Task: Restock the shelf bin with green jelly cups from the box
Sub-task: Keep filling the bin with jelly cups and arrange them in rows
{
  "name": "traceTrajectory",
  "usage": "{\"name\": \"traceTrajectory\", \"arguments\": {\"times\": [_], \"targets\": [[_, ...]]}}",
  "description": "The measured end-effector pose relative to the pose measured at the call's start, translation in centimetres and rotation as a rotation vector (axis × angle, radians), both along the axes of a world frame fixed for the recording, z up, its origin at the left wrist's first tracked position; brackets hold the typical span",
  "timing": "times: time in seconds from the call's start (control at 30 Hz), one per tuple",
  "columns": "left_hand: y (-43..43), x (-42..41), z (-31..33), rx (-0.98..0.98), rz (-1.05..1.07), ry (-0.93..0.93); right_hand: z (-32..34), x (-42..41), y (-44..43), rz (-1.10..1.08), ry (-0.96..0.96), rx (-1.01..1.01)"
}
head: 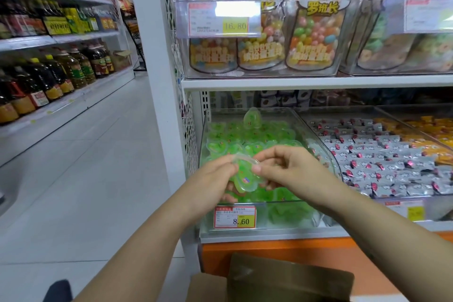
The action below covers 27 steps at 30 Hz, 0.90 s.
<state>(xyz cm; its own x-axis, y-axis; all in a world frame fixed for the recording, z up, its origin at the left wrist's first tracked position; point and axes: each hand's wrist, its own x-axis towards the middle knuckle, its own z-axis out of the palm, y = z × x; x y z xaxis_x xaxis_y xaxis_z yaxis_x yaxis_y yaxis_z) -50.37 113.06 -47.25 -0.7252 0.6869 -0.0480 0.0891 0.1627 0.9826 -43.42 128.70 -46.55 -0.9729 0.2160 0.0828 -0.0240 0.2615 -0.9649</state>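
- Over the front half of the clear shelf bin (294, 201), both hands are meeting around a small clutch of green jelly cups (245, 180).
- The left hand (215, 179) is gripping the cups from the left, its fingers curled in against their edge; how many cups it is holding I cannot tell.
- The right hand (286, 167) is pinching the upper right rim of the top cup between thumb and forefinger, the other fingers curling loosely behind.
- The top cup is tilting, its sealed face with the small red mark turning up toward the camera; its long axis is running from the fingertips down toward the bin's front rim.
- Beneath the hands, a pile of green cups (245, 137) is already lying in the bin, mostly flat, with one cup (252, 117) standing on edge at the back.
- Open room is showing between the pile and the white shelf board (318, 83) above, so the bin's mouth is standing free from the front and top.
- The bin's left wall is sitting against a white mesh panel (188, 130); its right wall is touching a neighbouring bin of grey wrapped sweets (380, 154).
- A price tag (235, 217) is hanging on the bin's front wall, just below the left wrist.
- The cardboard box (289, 279) is sitting low between the forearms, near the orange shelf base (269, 247), its dark flap leaning toward the shelf.
- Wide pale aisle floor (85, 167) is lying open to the left.
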Motion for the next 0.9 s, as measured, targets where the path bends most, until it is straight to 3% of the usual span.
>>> {"name": "traceTrajectory", "arguments": {"times": [0.17,0.23,0.33,0.57,0.73,0.9], "targets": [[-0.5,-0.5,-0.4,0.017,0.038,0.185,-0.1,-0.5,0.4,-0.043,-0.080,-0.318],[-1.0,-1.4,-0.6,-0.047,0.180,0.406,-0.4,-0.6,0.6,-0.084,-0.091,-0.343],[-1.9,-2.0,-0.9,-0.248,0.262,0.722,-1.4,-0.8,0.5,-0.123,-0.123,-0.258],[-2.2,-1.2,-1.9,-0.743,0.047,1.034,-2.9,-1.3,-0.3,-0.110,-0.195,-0.012],[-2.2,-1.3,-2.8,-0.767,0.002,1.064,-3.5,-1.6,-0.2,-0.114,-0.168,0.350],[-1.6,-1.5,-3.6,-0.817,0.014,1.153,-4.0,-1.7,0.0,-0.128,-0.120,0.366]]}}
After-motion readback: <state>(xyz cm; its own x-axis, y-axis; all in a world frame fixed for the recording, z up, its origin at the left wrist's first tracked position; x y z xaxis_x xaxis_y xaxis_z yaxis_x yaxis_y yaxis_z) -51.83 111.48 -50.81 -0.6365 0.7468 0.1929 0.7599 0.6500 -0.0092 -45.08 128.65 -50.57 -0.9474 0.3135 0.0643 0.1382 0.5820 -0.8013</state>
